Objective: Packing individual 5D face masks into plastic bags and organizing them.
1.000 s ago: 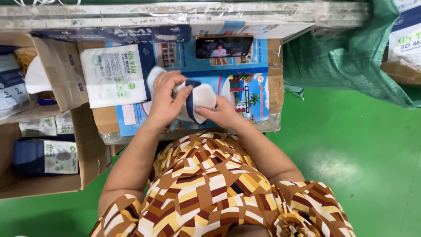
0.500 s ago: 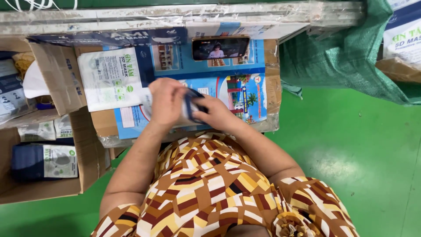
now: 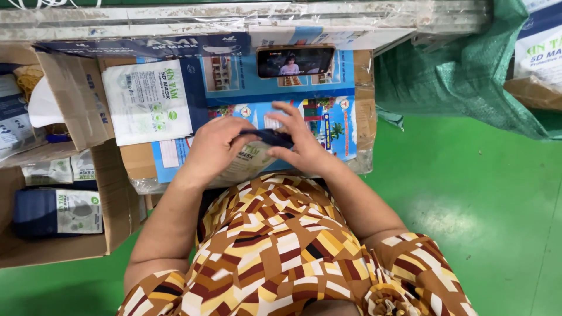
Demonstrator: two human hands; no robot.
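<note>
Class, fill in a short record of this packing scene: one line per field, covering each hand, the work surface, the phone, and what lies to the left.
left hand: on a clear pouch, fingers touching a dark mask
right hand: pinching the dark mask from the right side
work surface: a blue printed sheet spread over a carton
phone: lying flat at the far edge, screen lit
white packet: flat on the surface, left of the hands
left side: open cardboard box with dark packets inside
floor: green, glossy
</note>
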